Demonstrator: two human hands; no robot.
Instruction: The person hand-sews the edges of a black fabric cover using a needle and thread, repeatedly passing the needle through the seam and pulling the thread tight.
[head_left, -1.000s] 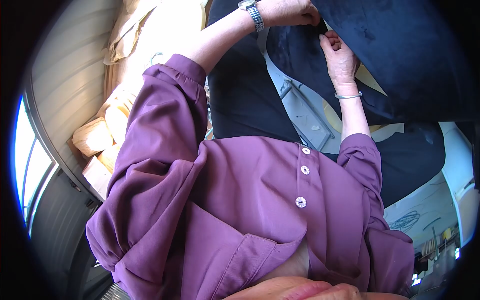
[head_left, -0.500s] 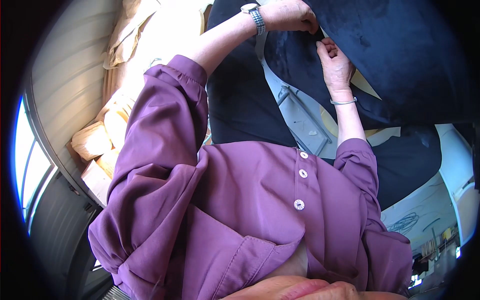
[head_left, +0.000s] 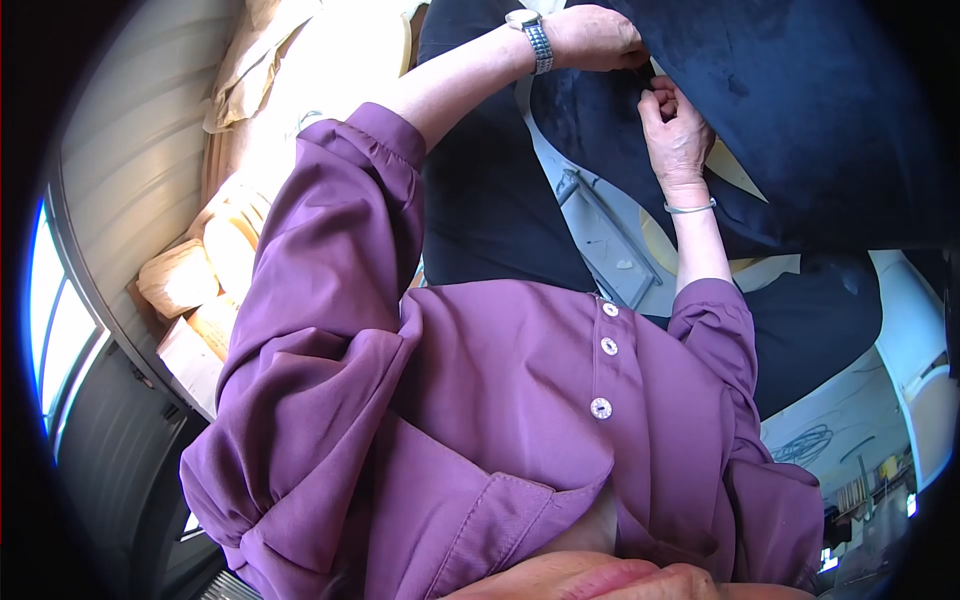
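Observation:
My left hand [head_left: 592, 38], with a watch [head_left: 532, 38] on its wrist, bends downward at the top, its fingers pinched at the edge of a dark blue, cloth-like sheet [head_left: 790, 110]. Just below and to the right is my right hand [head_left: 680, 140], wearing a thin bracelet [head_left: 690, 208]. Its thumb and curled fingers grip the same edge. A small dark bit of the material shows between the two hands, which are close together but apart. The left fingertips are partly hidden. I cannot tell whether the sheet is cloth or leather.
Pale rounded bundles [head_left: 178, 278] and crumpled brown paper [head_left: 243, 75] lie at the left in bright light. A grey metal-like frame [head_left: 610, 240] shows below, between dark areas. Coiled cord [head_left: 800, 445] lies at the lower right. A ribbed panel [head_left: 140, 120] curves along the left.
My left hand has moved slightly right and down, nearer my right hand. The right hand has shifted a little to the right; both keep their pinch.

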